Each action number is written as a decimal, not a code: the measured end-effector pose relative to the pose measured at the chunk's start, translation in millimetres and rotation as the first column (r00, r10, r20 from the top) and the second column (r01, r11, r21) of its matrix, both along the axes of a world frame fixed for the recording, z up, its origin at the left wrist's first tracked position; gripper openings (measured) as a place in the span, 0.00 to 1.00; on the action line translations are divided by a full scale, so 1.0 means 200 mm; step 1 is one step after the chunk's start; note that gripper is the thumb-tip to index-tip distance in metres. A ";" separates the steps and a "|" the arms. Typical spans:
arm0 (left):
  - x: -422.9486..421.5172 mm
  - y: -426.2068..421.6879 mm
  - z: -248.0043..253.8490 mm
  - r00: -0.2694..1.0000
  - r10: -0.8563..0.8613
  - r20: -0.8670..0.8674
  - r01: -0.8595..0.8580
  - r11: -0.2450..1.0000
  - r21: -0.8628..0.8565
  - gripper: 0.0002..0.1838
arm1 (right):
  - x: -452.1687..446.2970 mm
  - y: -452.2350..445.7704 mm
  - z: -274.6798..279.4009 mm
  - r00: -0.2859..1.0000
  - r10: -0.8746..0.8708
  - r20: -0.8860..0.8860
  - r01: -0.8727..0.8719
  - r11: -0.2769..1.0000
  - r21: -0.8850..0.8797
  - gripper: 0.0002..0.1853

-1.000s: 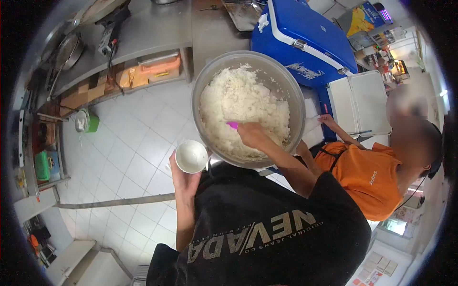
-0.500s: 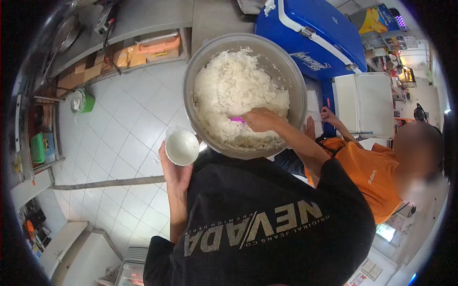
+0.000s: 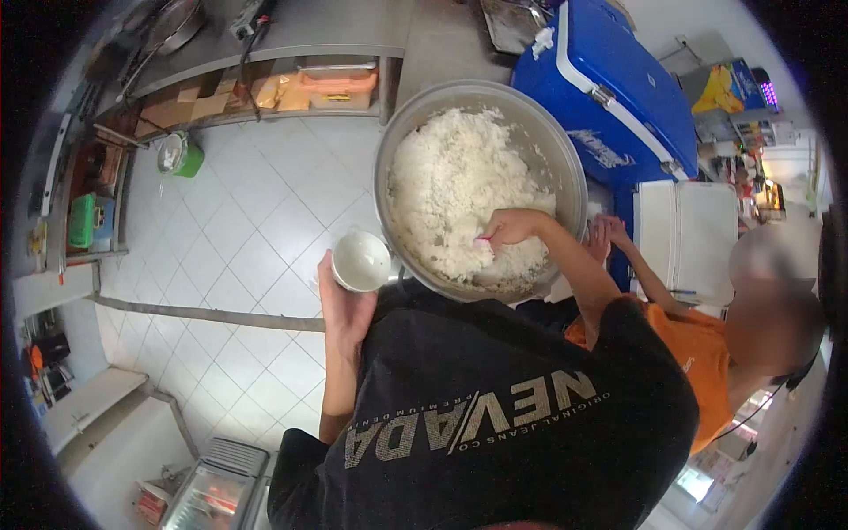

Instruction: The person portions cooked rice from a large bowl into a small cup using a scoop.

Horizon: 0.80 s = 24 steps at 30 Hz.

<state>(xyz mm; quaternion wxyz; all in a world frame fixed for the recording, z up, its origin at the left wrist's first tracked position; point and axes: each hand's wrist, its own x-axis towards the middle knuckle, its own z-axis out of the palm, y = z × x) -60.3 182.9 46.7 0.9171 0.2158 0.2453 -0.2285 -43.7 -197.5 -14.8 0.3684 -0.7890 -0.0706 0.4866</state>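
Observation:
My left hand [image 3: 347, 311] is wrapped round a white bowl [image 3: 361, 261], held mouth up beside the pot's left rim; its inside shows pale, with no rice visible in it. My right hand [image 3: 519, 226] reaches into a large metal pot [image 3: 571, 168] of white cooked rice [image 3: 459, 177]. Its fingers are closed on a pink utensil [image 3: 483, 239], of which only a small piece shows. Rice covers the rest, so I cannot tell whether it is a spoon or a paddle.
A person in an orange shirt [image 3: 707, 371] stands at the right, hands near the pot's rim. Behind the pot is a blue cooler [image 3: 609, 88]; an open white lid [image 3: 685, 234] lies beside it. A metal counter [image 3: 327, 31] with a shelf below runs along the back. A green bucket [image 3: 188, 160] sits farther left.
The view has shifted, so everything appears farther right and slightly lower. The pink utensil shows less, with rice now over it. The other person's hands have come together near the rim.

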 end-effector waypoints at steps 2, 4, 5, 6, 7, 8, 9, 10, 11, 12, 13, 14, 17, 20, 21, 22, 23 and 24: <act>0.00 0.00 0.01 1.000 -0.001 0.013 0.001 1.000 0.005 0.21 | 0.00 0.00 0.03 0.971 0.136 0.197 -0.065 0.941 -0.331 0.13; -0.01 -0.01 0.00 1.000 -0.010 0.013 0.010 1.000 0.017 0.22 | -0.12 0.32 0.36 0.915 0.176 0.362 0.114 0.750 -0.651 0.20; -0.01 -0.01 -0.02 1.000 -0.012 0.008 0.012 1.000 0.027 0.22 | -0.21 0.41 0.32 0.902 0.183 0.392 0.143 0.728 -0.671 0.19; -0.01 -0.01 -0.03 1.000 -0.014 0.004 0.014 0.999 0.039 0.22 | -0.29 0.49 0.25 0.886 0.193 0.421 0.173 0.705 -0.687 0.19; -0.01 -0.01 -0.03 1.000 -0.022 -0.012 0.023 0.999 0.044 0.22 | -0.31 0.53 0.24 0.867 0.208 0.453 0.202 0.683 -0.701 0.19; -0.01 -0.01 -0.02 0.999 -0.024 -0.029 0.025 0.998 0.051 0.21 | -0.30 0.50 0.26 0.878 0.202 0.434 0.200 0.669 -0.716 0.19; -0.01 0.00 -0.02 0.999 -0.020 -0.050 0.023 0.998 0.063 0.21 | -0.27 0.49 0.37 0.889 0.198 0.413 0.192 0.658 -0.728 0.19; -0.02 0.01 -0.01 0.998 -0.022 -0.051 0.026 0.997 0.074 0.21 | -0.23 0.48 0.45 0.900 0.190 0.391 0.185 0.647 -0.740 0.19; -0.03 0.01 0.00 0.998 -0.035 -0.054 0.039 0.996 0.084 0.21 | -0.21 0.47 0.50 0.896 0.230 0.380 0.134 0.676 -0.725 0.19; -0.03 0.01 0.01 0.997 -0.053 -0.055 0.058 0.994 0.090 0.21 | -0.17 0.45 0.54 0.889 0.267 0.372 0.088 0.698 -0.711 0.19; -0.03 -0.01 0.01 0.995 -0.074 -0.061 0.078 0.994 0.075 0.21 | -0.13 0.42 0.56 0.878 0.304 0.369 0.045 0.715 -0.698 0.19; -0.04 -0.02 0.02 0.993 -0.096 -0.068 0.101 0.993 0.060 0.21 | -0.11 0.39 0.50 0.867 0.337 0.367 0.000 0.736 -0.677 0.19; -0.06 -0.05 0.03 0.987 -0.137 -0.080 0.138 0.990 0.019 0.23 | -0.12 0.34 0.20 0.833 0.429 0.351 -0.151 0.784 -0.602 0.21; -0.06 -0.04 0.09 0.992 -0.055 -0.110 0.054 0.998 -0.012 0.23 | -0.15 0.28 0.07 0.845 0.429 0.318 -0.251 0.844 -0.474 0.21; -0.06 -0.05 0.10 0.992 -0.011 -0.128 0.006 0.999 -0.033 0.22 | -0.15 0.26 0.07 0.868 0.393 0.304 -0.251 0.874 -0.416 0.16; -0.07 -0.05 0.08 0.992 -0.009 -0.125 0.004 0.999 -0.038 0.22 | -0.16 0.24 0.05 0.892 0.355 0.282 -0.246 0.901 -0.357 0.13; -0.08 -0.04 0.05 0.993 -0.005 -0.118 0.000 0.999 -0.046 0.23 | -0.16 0.19 -0.01 0.892 0.358 0.275 -0.289 0.921 -0.263 0.10; -0.08 -0.04 0.03 0.994 0.002 -0.108 -0.007 0.999 -0.053 0.23 | -0.14 0.14 -0.10 0.891 0.364 0.272 -0.330 0.929 -0.165 0.08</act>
